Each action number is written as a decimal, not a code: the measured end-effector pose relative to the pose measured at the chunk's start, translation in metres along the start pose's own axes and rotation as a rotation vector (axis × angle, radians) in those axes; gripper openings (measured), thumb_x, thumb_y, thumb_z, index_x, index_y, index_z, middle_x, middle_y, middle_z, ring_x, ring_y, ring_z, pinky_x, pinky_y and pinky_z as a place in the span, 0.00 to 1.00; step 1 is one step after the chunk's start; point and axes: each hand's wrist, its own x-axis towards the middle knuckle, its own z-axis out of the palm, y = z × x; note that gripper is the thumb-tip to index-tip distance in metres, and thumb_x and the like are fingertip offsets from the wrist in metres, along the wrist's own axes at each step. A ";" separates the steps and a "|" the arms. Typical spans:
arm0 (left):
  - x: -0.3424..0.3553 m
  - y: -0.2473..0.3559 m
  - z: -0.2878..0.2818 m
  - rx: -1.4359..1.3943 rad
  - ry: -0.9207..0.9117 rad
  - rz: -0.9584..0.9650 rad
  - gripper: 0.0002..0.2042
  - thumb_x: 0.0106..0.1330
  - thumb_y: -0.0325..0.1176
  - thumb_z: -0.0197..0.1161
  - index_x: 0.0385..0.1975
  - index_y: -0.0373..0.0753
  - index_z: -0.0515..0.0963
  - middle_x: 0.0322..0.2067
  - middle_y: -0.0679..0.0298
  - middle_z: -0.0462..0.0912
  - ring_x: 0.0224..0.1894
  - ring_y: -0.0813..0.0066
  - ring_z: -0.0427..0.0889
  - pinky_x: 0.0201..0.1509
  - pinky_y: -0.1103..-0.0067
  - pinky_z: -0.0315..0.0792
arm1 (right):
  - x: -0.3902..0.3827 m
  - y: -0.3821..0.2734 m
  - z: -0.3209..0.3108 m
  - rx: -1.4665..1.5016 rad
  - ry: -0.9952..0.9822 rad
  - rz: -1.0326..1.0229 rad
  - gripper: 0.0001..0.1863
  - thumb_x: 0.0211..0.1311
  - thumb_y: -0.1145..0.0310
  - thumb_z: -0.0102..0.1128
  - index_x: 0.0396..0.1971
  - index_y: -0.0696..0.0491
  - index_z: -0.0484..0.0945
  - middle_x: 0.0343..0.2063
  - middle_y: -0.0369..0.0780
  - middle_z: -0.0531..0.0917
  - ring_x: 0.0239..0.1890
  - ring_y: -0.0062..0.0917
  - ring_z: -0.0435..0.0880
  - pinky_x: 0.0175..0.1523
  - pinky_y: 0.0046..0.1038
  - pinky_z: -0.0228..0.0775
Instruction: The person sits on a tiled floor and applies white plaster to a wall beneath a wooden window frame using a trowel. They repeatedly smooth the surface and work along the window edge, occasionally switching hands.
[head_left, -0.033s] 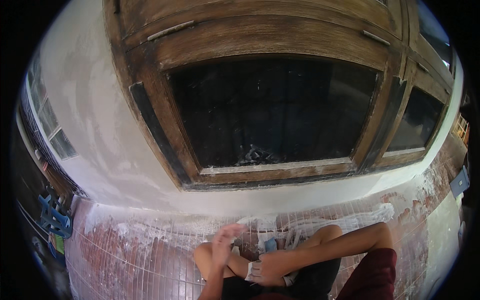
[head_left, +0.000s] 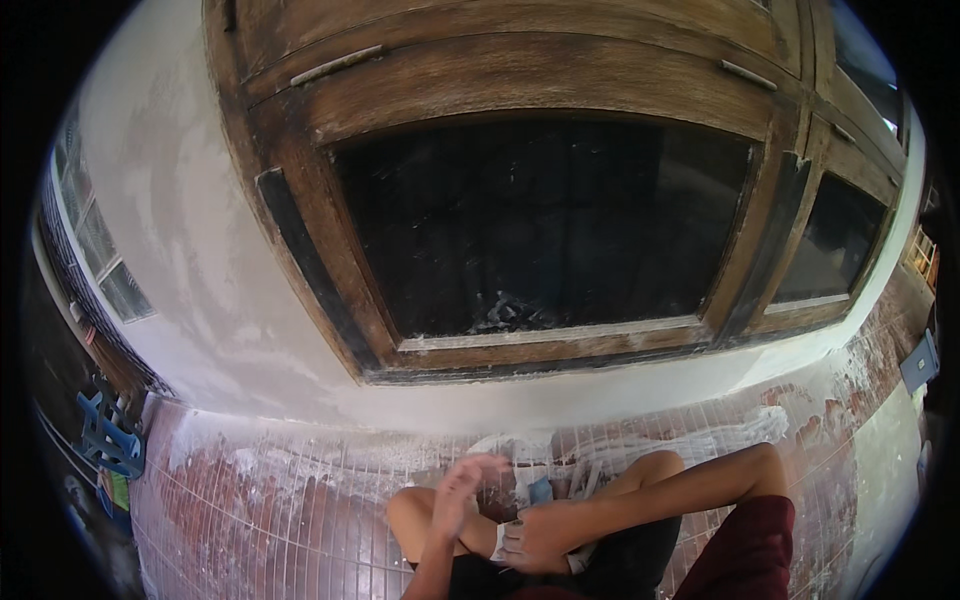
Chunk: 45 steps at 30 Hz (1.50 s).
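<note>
My left hand [head_left: 463, 490] is raised over my left knee, with its fingers stretched out and apart and nothing seen in them. Beside it, lower and to the right, my right hand [head_left: 540, 532] is closed over my lap. A small white piece [head_left: 498, 541], like folded paper or cloth, sticks out at the left side of its curled fingers; its exact kind cannot be made out. Just beyond that hand a small flat blue piece [head_left: 540, 490] shows between my crossed legs, on or near the floor.
Ahead stands a wall [head_left: 290, 350] with a worn wooden window frame [head_left: 560, 350] around dark glass. White dust and smears cover the reddish tiled floor [head_left: 270, 510]. A blue plastic stool [head_left: 110, 435] is at far left; a grey-blue container [head_left: 919, 362] is at far right.
My left hand has shifted slightly to the right, its fingers reaching farther over. The right hand and the white piece stay in place.
</note>
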 end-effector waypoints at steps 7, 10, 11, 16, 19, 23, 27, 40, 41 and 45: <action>-0.025 0.014 0.019 -0.225 -0.295 -0.278 0.31 0.72 0.50 0.51 0.59 0.24 0.68 0.57 0.46 0.74 0.60 0.62 0.74 0.66 0.71 0.63 | -0.033 0.020 -0.054 -0.413 0.432 -0.155 0.17 0.59 0.66 0.51 0.46 0.56 0.77 0.37 0.38 0.80 0.40 0.27 0.80 0.43 0.30 0.72; -0.027 0.020 0.029 -0.263 -0.218 -0.158 0.30 0.71 0.50 0.50 0.62 0.29 0.66 0.60 0.46 0.71 0.60 0.59 0.73 0.65 0.67 0.65 | -0.036 0.023 -0.065 -0.425 0.729 -0.098 0.19 0.58 0.66 0.52 0.49 0.56 0.77 0.38 0.38 0.81 0.40 0.27 0.80 0.42 0.28 0.72; -0.028 0.022 0.035 -0.313 -0.198 -0.108 0.30 0.71 0.51 0.50 0.63 0.31 0.65 0.61 0.45 0.70 0.60 0.57 0.73 0.65 0.66 0.66 | -0.038 0.021 -0.065 -0.396 0.733 -0.072 0.19 0.58 0.66 0.52 0.48 0.55 0.77 0.37 0.37 0.81 0.39 0.26 0.80 0.41 0.27 0.72; -0.027 0.030 0.057 -0.276 -0.157 0.088 0.31 0.71 0.54 0.51 0.64 0.34 0.65 0.63 0.43 0.68 0.64 0.48 0.69 0.67 0.61 0.62 | -0.059 0.013 -0.057 -0.252 0.620 0.040 0.14 0.55 0.67 0.53 0.41 0.54 0.78 0.31 0.35 0.80 0.32 0.22 0.81 0.34 0.23 0.73; -0.026 0.033 0.058 -0.266 -0.388 0.116 0.31 0.70 0.53 0.52 0.62 0.30 0.68 0.62 0.43 0.69 0.65 0.51 0.69 0.67 0.62 0.62 | -0.064 0.014 -0.050 -0.325 0.651 0.057 0.11 0.53 0.69 0.54 0.36 0.54 0.77 0.26 0.34 0.79 0.30 0.22 0.81 0.30 0.23 0.72; -0.035 0.027 0.061 -0.089 -0.364 -0.010 0.39 0.64 0.56 0.60 0.59 0.22 0.67 0.54 0.49 0.77 0.57 0.62 0.76 0.63 0.71 0.66 | -0.073 0.012 -0.044 -0.126 0.565 0.126 0.07 0.52 0.68 0.57 0.31 0.54 0.76 0.22 0.36 0.78 0.22 0.24 0.81 0.21 0.24 0.70; -0.042 0.009 0.058 -0.141 -0.349 -0.088 0.37 0.65 0.54 0.61 0.60 0.22 0.67 0.52 0.50 0.77 0.56 0.63 0.76 0.60 0.70 0.69 | -0.077 0.010 -0.047 -0.193 0.632 0.200 0.08 0.55 0.67 0.58 0.32 0.54 0.76 0.23 0.35 0.78 0.20 0.21 0.80 0.19 0.21 0.67; -0.028 0.011 0.063 -0.758 -0.263 -0.027 0.36 0.72 0.59 0.36 0.69 0.35 0.58 0.70 0.45 0.55 0.71 0.46 0.56 0.73 0.55 0.50 | -0.035 0.013 -0.047 0.798 0.781 0.277 0.13 0.65 0.58 0.60 0.34 0.53 0.82 0.32 0.38 0.86 0.26 0.32 0.83 0.24 0.27 0.73; -0.024 0.014 0.066 -0.841 -0.162 -0.045 0.36 0.72 0.59 0.33 0.70 0.37 0.58 0.71 0.46 0.53 0.73 0.46 0.52 0.74 0.55 0.46 | -0.028 0.012 -0.041 0.741 0.719 0.298 0.12 0.65 0.59 0.60 0.34 0.52 0.82 0.32 0.38 0.85 0.27 0.30 0.83 0.24 0.27 0.73; -0.015 0.020 0.063 -1.041 -0.106 -0.050 0.34 0.72 0.58 0.37 0.71 0.39 0.56 0.70 0.45 0.56 0.72 0.45 0.52 0.73 0.51 0.46 | -0.018 0.033 -0.039 0.252 0.592 0.338 0.11 0.64 0.58 0.59 0.29 0.49 0.80 0.24 0.38 0.82 0.22 0.31 0.82 0.23 0.31 0.73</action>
